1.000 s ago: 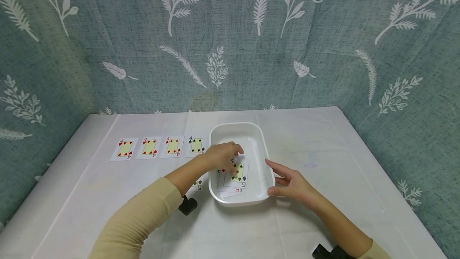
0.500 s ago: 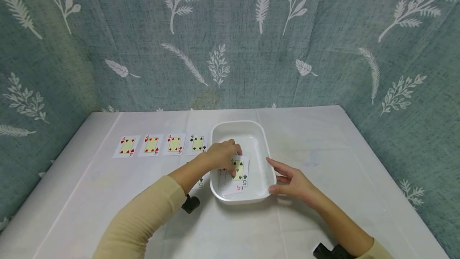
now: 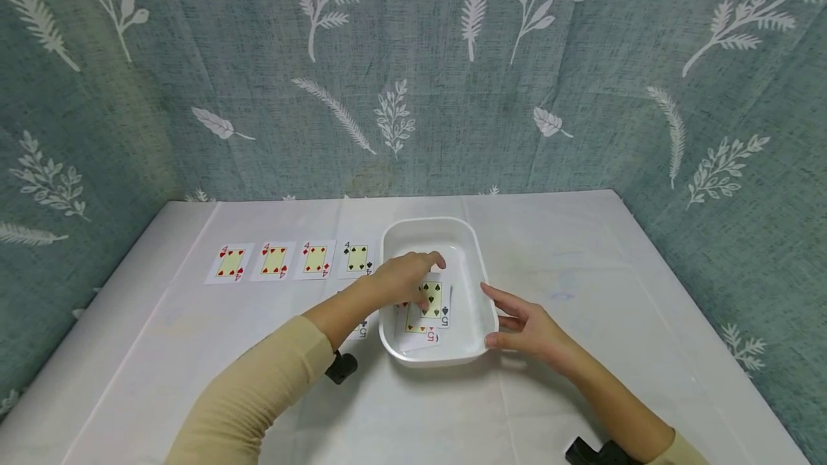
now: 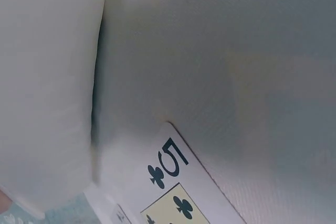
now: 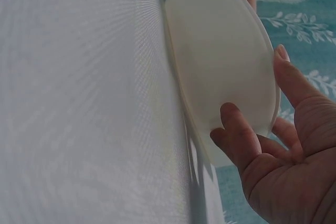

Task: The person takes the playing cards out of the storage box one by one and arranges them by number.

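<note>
A white tray (image 3: pixel 481 307) stands in the middle of the table. Inside it, my left hand (image 3: pixel 400 280) holds a five of spades (image 3: pixel 434 300) by its left side, the thumb over its face. Under that card a red five (image 3: pixel 418 341) lies partly covered. My right hand (image 3: pixel 526 329) grips the tray's right side near the front corner; the right wrist view shows its fingertips (image 5: pixel 231 111) against the outer wall. A five of clubs (image 4: pixel 176 182) lies on the table left of the tray, mostly hidden behind my left wrist in the head view.
To the left of the tray, a back row of fours lies face up: two fours of hearts (image 3: pixel 230 264) (image 3: pixel 274 262), a four of diamonds (image 3: pixel 315 260) and a four of spades (image 3: pixel 357 258). A patterned blue-green cloth (image 3: pixel 413 77) hangs behind the white table.
The five of spades has shifted slightly up and right with my left hand, baring more of the red five beneath. My right hand stays on the tray.
</note>
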Demonstrator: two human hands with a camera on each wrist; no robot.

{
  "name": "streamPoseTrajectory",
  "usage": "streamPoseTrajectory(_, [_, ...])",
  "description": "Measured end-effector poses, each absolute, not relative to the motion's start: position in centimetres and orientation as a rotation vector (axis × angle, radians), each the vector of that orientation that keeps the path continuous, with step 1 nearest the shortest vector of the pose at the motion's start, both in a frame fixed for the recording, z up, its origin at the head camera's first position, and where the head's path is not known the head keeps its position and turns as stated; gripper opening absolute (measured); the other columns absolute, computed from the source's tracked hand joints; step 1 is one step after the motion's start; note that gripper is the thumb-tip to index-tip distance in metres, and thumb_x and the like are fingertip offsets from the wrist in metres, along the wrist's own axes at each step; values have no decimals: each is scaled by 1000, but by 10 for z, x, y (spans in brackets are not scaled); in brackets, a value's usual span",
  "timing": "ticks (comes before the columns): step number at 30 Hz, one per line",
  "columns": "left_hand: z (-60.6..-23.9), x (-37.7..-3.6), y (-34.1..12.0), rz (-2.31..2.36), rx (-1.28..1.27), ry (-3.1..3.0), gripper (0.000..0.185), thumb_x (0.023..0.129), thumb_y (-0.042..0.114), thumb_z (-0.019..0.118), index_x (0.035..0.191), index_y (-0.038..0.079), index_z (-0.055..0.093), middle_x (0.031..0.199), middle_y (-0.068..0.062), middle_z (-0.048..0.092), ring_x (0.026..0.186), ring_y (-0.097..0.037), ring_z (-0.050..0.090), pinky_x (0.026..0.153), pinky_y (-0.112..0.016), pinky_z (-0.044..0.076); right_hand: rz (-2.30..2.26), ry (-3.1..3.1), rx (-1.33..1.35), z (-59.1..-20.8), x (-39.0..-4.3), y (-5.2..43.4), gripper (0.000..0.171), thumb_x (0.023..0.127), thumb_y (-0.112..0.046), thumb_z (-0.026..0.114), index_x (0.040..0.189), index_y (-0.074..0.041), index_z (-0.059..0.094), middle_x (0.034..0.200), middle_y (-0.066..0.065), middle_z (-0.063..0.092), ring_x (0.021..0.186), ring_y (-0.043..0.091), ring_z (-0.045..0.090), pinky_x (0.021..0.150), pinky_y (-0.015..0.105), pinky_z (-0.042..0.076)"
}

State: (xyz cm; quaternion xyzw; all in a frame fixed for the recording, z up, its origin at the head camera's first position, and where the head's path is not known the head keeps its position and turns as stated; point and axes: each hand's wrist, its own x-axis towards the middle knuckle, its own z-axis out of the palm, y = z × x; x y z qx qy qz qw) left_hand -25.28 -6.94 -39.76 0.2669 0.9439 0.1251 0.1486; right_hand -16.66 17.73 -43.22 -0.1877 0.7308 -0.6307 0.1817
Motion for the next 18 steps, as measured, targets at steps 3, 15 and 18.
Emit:
streamPoseTrajectory(3, [-398, -254, -70, 343, 846, 2718, 67, 72, 23, 83, 130, 23, 51, 118, -1, 59, 97, -15, 53, 78, -31, 46, -1773, 2073, -518, -432, -167, 177, 86, 78, -13, 77, 148, -5, 28, 150, 25, 27, 125, 44, 44, 85, 33, 53])
streamPoseTrajectory(15, [-398, -250, -76, 640, 1036, 2665, 56, 86, 14, 69, 137, 20, 45, 117, -3, 53, 92, -13, 57, 80, -28, 48, -1799, 2055, -571, -433, -167, 178, 85, 80, -10, 76, 147, 2, 25, 148, 30, 27, 123, 45, 46, 83, 31, 53])
streamPoseTrajectory(18, [-399, -251, -77, 702, 1061, 2653, 55, 87, 12, 68, 137, 19, 45, 124, -5, 52, 105, -16, 56, 89, -32, 47, -1808, 2046, -576, -433, -167, 178, 85, 79, -9, 76, 147, 3, 25, 148, 31, 26, 123, 46, 45, 83, 31, 53])
